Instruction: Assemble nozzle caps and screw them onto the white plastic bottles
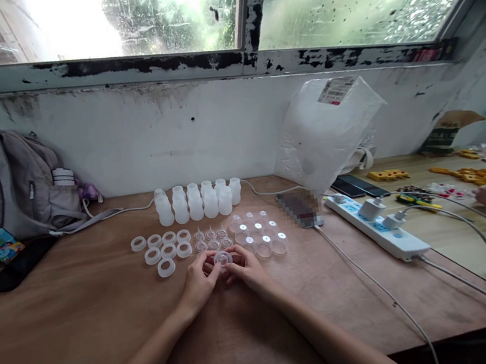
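Likely workshop, plywood bench (109, 321), sorted plastic parts (201, 203)

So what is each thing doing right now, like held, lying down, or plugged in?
Left hand: pinching the small clear cap.
Right hand: pinching it too.
Small clear cap: held between both hands.
White bottles: upright, in rows.
White rings: lying flat.
Power strip: two chargers plugged in.
Backpack: leaning on the wall.
Plastic bag: standing upright.

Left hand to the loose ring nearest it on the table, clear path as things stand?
Probably yes. The ring lies alone on bare table just left of the left hand, nothing between them. But both hands pinch a small clear cap, the right hand sharing it, so the left would have to let go first.
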`<state>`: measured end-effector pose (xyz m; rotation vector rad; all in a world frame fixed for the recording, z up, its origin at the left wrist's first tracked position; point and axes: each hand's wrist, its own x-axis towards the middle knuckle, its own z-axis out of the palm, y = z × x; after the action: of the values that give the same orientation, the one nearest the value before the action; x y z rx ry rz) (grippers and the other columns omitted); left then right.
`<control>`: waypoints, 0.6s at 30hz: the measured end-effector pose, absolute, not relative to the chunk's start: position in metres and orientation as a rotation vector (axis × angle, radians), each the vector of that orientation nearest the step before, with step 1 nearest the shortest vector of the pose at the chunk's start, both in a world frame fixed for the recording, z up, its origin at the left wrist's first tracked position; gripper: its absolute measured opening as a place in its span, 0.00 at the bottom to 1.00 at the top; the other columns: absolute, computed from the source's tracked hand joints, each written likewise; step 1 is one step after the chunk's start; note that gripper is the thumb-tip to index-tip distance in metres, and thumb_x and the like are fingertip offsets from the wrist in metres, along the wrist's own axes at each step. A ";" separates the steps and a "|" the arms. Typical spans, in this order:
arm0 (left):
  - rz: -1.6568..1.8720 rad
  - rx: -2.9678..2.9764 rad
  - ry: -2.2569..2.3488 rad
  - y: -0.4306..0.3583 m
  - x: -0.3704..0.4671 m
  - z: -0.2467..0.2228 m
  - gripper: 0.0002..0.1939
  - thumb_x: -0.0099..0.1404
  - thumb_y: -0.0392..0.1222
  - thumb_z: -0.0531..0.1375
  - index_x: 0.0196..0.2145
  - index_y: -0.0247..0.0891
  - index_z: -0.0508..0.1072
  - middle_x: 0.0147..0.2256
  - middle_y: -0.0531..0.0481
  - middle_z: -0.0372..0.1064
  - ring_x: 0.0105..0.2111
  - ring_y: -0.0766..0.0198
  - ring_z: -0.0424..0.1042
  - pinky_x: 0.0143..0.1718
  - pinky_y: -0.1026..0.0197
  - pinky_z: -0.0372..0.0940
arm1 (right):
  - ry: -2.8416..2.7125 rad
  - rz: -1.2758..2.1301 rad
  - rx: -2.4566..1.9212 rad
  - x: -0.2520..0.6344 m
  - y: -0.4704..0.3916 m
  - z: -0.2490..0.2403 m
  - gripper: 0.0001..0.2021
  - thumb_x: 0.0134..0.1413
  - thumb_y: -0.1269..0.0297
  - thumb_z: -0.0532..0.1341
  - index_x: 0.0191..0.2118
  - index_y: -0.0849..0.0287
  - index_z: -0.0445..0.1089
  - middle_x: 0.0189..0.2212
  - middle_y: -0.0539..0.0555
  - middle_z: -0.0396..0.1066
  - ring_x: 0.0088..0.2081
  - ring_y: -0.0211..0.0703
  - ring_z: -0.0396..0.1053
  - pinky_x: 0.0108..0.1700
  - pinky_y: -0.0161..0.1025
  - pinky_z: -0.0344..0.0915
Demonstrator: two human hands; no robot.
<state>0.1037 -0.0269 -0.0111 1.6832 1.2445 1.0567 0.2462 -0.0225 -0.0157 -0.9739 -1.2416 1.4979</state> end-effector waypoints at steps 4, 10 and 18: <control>1.032 1.727 1.205 -0.028 0.103 -0.012 0.12 0.54 0.40 0.56 0.38 0.37 0.65 0.28 0.52 0.68 0.25 0.67 0.67 0.25 0.67 0.62 | -1.281 1.461 -0.975 0.246 -0.023 -0.017 0.10 0.42 0.66 0.60 0.33 0.59 0.59 0.22 0.46 0.67 0.20 0.32 0.65 0.22 0.31 0.65; 1.038 1.735 1.220 -0.027 0.103 -0.013 0.09 0.54 0.36 0.54 0.36 0.38 0.65 0.28 0.54 0.67 0.23 0.69 0.65 0.25 0.68 0.60 | -1.345 1.400 -0.982 0.243 -0.024 -0.018 0.09 0.43 0.66 0.58 0.33 0.58 0.58 0.20 0.45 0.66 0.17 0.32 0.63 0.20 0.30 0.62; 1.019 1.810 1.294 -0.031 0.105 -0.012 0.09 0.54 0.35 0.52 0.35 0.40 0.64 0.26 0.56 0.64 0.22 0.70 0.63 0.26 0.67 0.58 | -1.436 1.262 -1.069 0.241 -0.028 -0.019 0.06 0.43 0.70 0.55 0.32 0.58 0.58 0.18 0.44 0.64 0.16 0.30 0.60 0.16 0.27 0.57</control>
<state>0.1052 -0.0313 -0.0117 1.8101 1.2940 1.0192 0.2406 -0.0283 -0.0192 -1.0687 -1.4363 1.2624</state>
